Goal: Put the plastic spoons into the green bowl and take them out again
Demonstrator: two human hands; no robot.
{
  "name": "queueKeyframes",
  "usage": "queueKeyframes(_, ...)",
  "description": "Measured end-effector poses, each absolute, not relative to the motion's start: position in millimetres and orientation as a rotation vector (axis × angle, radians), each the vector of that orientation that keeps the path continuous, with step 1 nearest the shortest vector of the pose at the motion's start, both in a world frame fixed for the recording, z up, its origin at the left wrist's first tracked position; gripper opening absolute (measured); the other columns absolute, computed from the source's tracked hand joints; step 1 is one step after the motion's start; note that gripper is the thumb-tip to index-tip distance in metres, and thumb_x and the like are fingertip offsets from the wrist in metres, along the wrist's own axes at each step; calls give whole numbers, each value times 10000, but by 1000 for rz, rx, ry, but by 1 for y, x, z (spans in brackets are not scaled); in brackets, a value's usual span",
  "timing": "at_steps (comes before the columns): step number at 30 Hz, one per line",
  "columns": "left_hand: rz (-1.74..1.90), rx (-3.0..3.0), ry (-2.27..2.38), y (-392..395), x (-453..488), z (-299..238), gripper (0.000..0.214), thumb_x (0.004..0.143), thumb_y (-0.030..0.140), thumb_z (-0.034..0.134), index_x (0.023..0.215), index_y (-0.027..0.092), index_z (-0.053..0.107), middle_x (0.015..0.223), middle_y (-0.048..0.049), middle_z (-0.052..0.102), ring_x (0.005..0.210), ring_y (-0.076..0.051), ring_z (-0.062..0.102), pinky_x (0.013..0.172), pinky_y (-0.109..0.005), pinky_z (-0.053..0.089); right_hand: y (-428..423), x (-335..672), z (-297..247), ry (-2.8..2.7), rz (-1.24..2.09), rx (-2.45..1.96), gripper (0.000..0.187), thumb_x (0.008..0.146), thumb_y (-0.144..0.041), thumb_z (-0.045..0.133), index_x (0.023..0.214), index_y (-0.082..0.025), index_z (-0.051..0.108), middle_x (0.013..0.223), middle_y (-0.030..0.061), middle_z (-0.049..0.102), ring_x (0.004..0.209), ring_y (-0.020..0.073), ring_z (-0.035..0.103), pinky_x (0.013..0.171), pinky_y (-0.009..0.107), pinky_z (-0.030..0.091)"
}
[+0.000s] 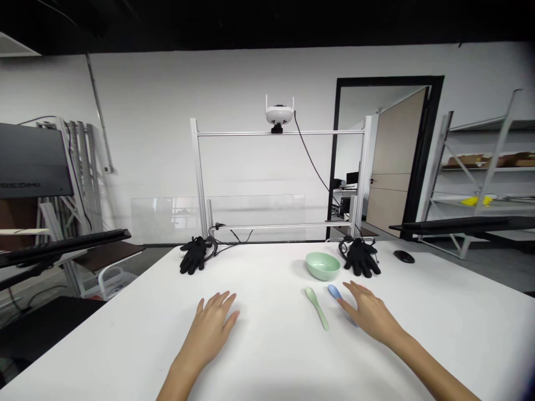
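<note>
My left hand (211,323) is over the left half of the white table, palm down, fingers apart, with nothing in it. My right hand (368,313) hovers at the right over a blue spoon (334,291), hiding part of its handle. Its fingers are stretched out and hold nothing; whether they touch the spoon I cannot tell. Just left of that spoon lies a light green spoon (316,308), its bowl end pointing away from me. Behind both spoons stands a green bowl (323,267). A bit of something pinkish shows behind my right fingers, too covered to name.
Black gloves with cables lie at the back left (193,255) and back right (360,258) of the table (267,356). A black mouse (403,257) is near the right edge. A metal frame (280,133) carrying a white camera-like device (279,115) rises at the rear.
</note>
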State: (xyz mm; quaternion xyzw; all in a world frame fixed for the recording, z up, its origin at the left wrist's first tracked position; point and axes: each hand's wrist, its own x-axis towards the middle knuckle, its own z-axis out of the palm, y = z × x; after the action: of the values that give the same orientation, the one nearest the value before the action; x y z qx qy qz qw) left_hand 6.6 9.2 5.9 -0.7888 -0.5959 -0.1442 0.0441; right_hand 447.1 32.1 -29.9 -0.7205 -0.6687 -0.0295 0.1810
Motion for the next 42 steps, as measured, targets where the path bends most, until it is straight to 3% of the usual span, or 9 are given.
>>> queueKeyframes(14,-475,-2415,-1809,9,7,4,523,1043,473,348,1480,257,536,1549,-93,538,1470,-325,424,1196,-606,281,32,448,-30,-1893,-84,-2017,753,936,-657,341,1476,-171,540,1548,127,516,1500,353,354,1104,498,452)
queueKeyframes(22,-460,-2416,-1815,8,7,5,526,1042,473,353,1481,250,538,1546,-96,541,1468,-329,428,1196,-606,280,35,462,-17,-1836,-110,-2063,687,959,-571,333,1440,-131,547,1515,162,542,1385,332,510,1060,460,468)
queueKeyframes(30,-488,-2411,-1808,8,5,4,513,1040,473,359,1478,277,539,1546,-86,542,1465,-321,432,1199,-598,274,43,496,-14,-1749,-136,-2133,539,969,-490,327,1228,-167,672,1253,170,694,1131,338,654,834,412,511)
queueKeyframes(35,-482,-2408,-1821,7,6,6,513,1040,465,361,1481,271,538,1548,-86,540,1467,-328,428,1197,-603,277,47,514,-20,-1705,-117,-2227,637,968,-568,280,1202,-140,690,1002,183,738,993,347,683,758,429,510)
queueKeyframes(42,-441,-2412,-1836,6,7,7,527,1045,464,348,1489,243,526,1562,-91,522,1478,-322,413,1207,-597,265,47,520,-20,-1657,-1,-2287,778,944,-691,213,1176,-117,684,866,184,723,887,336,687,726,430,505)
